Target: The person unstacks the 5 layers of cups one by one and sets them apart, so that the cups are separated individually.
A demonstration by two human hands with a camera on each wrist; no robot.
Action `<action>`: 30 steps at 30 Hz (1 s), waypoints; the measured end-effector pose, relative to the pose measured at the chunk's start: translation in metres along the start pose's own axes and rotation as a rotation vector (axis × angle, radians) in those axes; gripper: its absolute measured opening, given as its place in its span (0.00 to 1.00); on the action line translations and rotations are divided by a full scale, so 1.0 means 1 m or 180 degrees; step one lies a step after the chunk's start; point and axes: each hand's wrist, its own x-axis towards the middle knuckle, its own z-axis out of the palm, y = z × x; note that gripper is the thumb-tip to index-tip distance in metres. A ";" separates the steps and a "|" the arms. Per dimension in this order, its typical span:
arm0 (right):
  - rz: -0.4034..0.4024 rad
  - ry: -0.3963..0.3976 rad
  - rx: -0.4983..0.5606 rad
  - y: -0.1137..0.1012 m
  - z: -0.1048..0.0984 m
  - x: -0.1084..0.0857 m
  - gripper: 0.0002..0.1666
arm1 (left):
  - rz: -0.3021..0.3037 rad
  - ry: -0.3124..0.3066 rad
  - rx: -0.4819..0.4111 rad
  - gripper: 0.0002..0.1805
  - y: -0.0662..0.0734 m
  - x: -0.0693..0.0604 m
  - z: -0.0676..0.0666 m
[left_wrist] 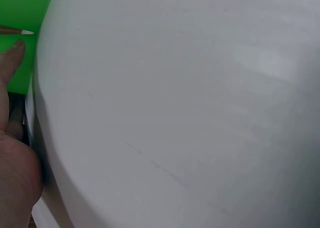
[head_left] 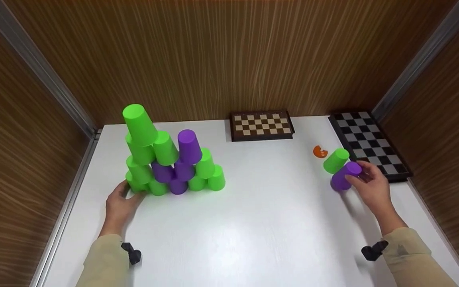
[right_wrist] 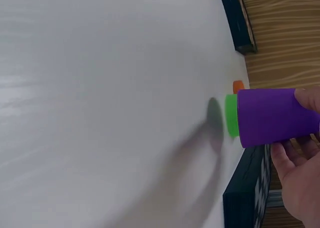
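Purple tapered cup (head_left: 341,178), smooth: mouth down, long axis near upright, pinched by right hand (head_left: 371,189) above white table (head_left: 253,223). Green cup (head_left: 136,186), inverted, stack's (head_left: 165,147) base, gripped by left hand (head_left: 120,205).

Desk (head_left: 253,223), left to right

Cup pyramid (head_left: 165,147) left. Centre board (head_left: 262,125) rear. Right board (head_left: 367,137) rear right; disc (head_left: 320,151) just left of it. Front cup (head_left: 341,180) in right grip (head_left: 373,187); rear cup (head_left: 336,161) just behind, contact unclear from here.
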 end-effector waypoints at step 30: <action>0.0162 -0.0023 -0.0079 0.019 0.000 0.008 0.42 | 0.0073 0.0058 -0.0021 0.47 -0.002 0.002 0.001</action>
